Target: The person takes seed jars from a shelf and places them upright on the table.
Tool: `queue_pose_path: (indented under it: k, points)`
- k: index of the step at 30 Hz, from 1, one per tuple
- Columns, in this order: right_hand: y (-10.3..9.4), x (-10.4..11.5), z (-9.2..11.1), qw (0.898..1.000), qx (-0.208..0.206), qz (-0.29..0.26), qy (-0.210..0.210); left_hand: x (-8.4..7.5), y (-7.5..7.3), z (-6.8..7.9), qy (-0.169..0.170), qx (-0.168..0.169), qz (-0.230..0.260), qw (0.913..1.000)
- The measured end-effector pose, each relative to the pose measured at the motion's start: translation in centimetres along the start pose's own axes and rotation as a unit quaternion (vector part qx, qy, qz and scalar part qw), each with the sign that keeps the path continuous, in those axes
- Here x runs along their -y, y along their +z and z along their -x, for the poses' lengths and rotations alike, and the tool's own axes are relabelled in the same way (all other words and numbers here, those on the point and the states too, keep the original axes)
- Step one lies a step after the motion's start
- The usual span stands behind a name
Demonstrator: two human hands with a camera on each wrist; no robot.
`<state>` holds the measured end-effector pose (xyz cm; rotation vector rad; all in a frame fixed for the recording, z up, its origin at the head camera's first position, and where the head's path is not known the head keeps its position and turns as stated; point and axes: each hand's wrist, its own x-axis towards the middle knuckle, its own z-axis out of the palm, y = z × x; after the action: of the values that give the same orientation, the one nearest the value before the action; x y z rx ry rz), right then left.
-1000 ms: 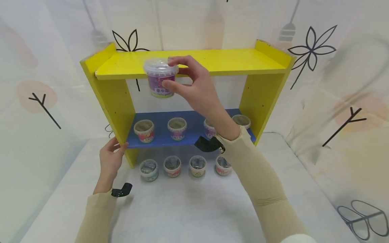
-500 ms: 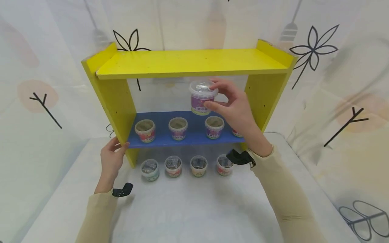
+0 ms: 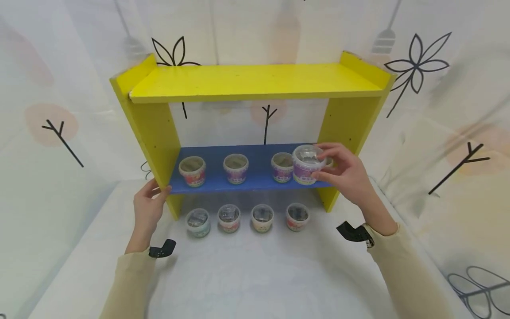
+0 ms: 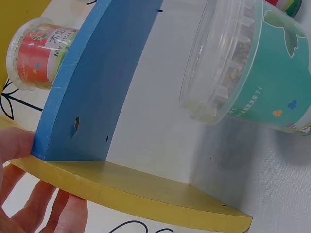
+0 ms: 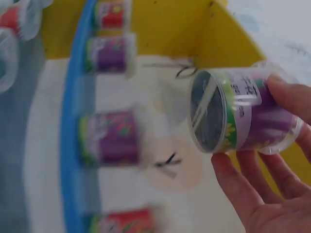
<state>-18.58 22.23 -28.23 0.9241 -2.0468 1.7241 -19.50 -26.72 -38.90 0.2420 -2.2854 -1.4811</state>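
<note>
Cup [image 3: 304,169], purple-labelled and clear-lidded, is pinched by the right hand [image 3: 347,173], thumb against the label and a finger at the lid, before the right end of the blue shelf [image 3: 256,170]; the right wrist view shows it apart from that board, its base turned toward it. The left hand [image 3: 148,206] grips the left side panel [image 3: 156,137] of the yellow rack [image 3: 255,81], thumb at the shelf's corner and the other fingers round the panel's outer side. On the blue shelf, from left to right, stand a red cup [image 3: 193,175], a purple cup [image 3: 236,173], a second purple cup [image 3: 282,172] and a fourth cup [image 5: 129,221], red-labelled and mostly hidden in the head view behind the held one. Below, a teal cup [image 3: 198,226], a pink cup [image 3: 229,221], a cream cup [image 3: 262,221] and a coral cup [image 3: 297,220] stand upright in a row on the white table [image 3: 255,279], each well apart from the hands. Black line drawings mark the pale backdrop [image 3: 247,26] behind the rack
</note>
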Motion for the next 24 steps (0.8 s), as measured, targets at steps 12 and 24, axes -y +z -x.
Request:
queue_pose_path:
  k: [12, 24]
  points:
    - [-5.1, -4.5, 5.9, 0.998, 0.018, 0.023, 0.053, 0.0, 0.1, -0.1, 0.005, -0.001, 0.000, 1.0000]
    - [-5.8, -6.7, 8.7, 0.992, 0.036, 0.064, 0.106, -0.1, 0.0, 0.0, -0.003, 0.001, -0.003, 1.0000]
